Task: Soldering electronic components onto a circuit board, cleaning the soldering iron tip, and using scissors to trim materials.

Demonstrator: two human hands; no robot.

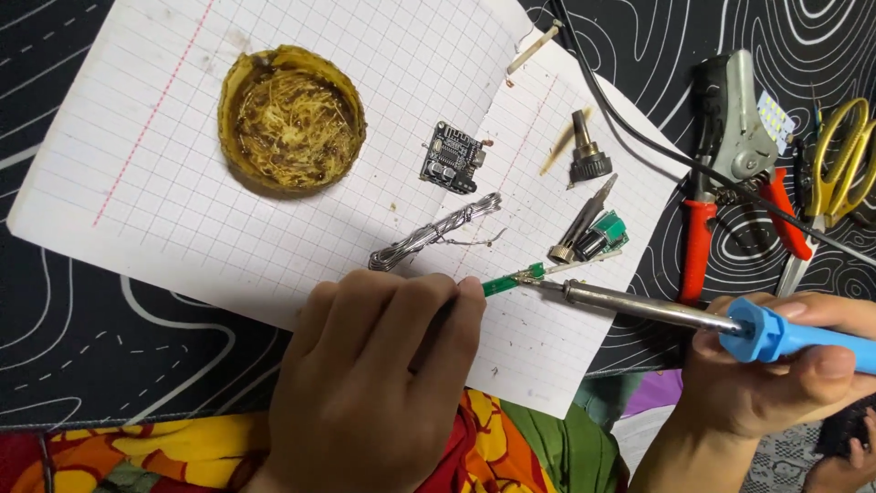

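My left hand (374,383) presses its fingertips on a small green circuit strip (511,280) lying on an open squared notebook (182,137). My right hand (776,374) grips the blue handle of a soldering iron (657,310); its metal tip touches the strip's right end. A twisted coil of solder wire (433,233) lies just above my left hand. A small black circuit board (450,157) sits higher on the page. A round tin of brown rosin flux (292,119) stands at the upper left.
A black potentiometer (589,155), a spare iron tip (584,219) and a small green board (604,235) lie right of the solder. Red-handled pliers (730,173), yellow scissors (835,178) and a black cable (639,128) rest on the patterned black mat (137,329).
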